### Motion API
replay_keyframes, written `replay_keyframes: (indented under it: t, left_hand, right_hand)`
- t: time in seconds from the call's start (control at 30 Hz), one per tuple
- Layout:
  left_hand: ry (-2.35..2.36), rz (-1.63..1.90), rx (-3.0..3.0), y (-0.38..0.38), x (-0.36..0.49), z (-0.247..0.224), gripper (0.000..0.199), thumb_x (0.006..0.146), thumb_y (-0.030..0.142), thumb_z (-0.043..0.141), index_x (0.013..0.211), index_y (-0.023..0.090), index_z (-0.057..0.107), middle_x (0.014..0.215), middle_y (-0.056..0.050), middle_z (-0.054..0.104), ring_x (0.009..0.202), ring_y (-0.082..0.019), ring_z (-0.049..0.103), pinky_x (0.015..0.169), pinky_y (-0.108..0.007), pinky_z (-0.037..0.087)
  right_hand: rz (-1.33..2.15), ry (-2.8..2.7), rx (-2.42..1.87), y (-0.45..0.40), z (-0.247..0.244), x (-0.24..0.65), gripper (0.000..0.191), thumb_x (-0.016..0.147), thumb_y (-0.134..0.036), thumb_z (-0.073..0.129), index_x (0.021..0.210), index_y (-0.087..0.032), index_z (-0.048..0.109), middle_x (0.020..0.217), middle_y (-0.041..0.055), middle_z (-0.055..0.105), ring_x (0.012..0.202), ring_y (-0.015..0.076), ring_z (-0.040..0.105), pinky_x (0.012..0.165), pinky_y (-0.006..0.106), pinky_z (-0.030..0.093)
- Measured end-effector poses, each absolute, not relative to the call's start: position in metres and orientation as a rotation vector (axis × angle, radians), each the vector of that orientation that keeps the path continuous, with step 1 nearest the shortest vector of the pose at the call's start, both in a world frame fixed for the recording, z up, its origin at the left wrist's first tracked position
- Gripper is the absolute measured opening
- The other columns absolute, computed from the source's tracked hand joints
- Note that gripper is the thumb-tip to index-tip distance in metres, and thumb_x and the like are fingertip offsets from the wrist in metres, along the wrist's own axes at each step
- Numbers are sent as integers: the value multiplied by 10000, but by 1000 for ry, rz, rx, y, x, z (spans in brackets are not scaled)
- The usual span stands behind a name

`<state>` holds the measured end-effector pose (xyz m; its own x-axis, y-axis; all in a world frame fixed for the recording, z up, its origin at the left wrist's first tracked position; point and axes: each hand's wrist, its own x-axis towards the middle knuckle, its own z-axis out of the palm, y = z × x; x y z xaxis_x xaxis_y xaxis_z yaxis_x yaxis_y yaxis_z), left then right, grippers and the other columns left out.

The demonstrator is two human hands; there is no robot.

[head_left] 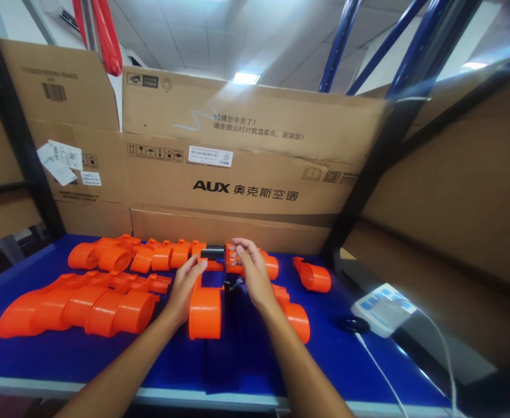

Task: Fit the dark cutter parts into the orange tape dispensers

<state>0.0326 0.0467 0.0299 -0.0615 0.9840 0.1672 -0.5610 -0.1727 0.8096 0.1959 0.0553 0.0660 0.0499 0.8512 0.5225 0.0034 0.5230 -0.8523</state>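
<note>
My left hand is closed on the left side of an orange plastic part, whose round cup hangs toward me. A black cylinder lies across the top of this part, between my hands. To the right, my right hand is raised with its fingers bent near the cylinder's right end; whether it holds anything small cannot be made out. Something dark and thin shows just under my right fingers, too blurred to name.
Orange parts stand in a back row and a front row on the left of the blue table. More orange parts sit right of my hands, one apart. A white device with cables is far right. Cardboard walls the back.
</note>
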Motion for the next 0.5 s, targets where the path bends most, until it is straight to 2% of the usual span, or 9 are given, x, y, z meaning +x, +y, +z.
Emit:
replay_keyframes:
  t: [0.13,0.23,0.37,0.5]
  left_hand:
    - [660,1597,1014,50,36,32,471,731,417,825,1127,187,713,1136,-85,740,1062,-248,678,955,-341,490]
    - [644,1598,1039,54,39,38,454,755,430,804,1129,191,705,1118,-83,741,1036,-247,688,931,-346,502]
    - [588,1588,1156,62,45,53,444,791,419,779,1164,196,687,1084,-88,750,1022,-251,698,922,-357,512]
    - [582,1616,1301,68,53,59,456,800,394,777,1200,195,680,1071,-97,762,1025,-257,706,960,-382,511]
  right_hand:
    - [803,-1538,-811,52,59,205,393,913,-415,634,1260,-230,618,1103,80,673,992,211,643,794,318,556]
    - [766,-1637,-818,50,58,211,414,905,-380,652,1291,-233,619,1091,74,684,954,204,655,812,327,558]
    - [656,-1673,-884,53,59,219,332,903,-380,653,1183,-206,690,1043,78,722,905,211,667,796,331,557]
    - [601,-1634,-945,55,61,220,276,912,-373,608,1084,-190,724,853,55,719,776,207,653,679,304,540]
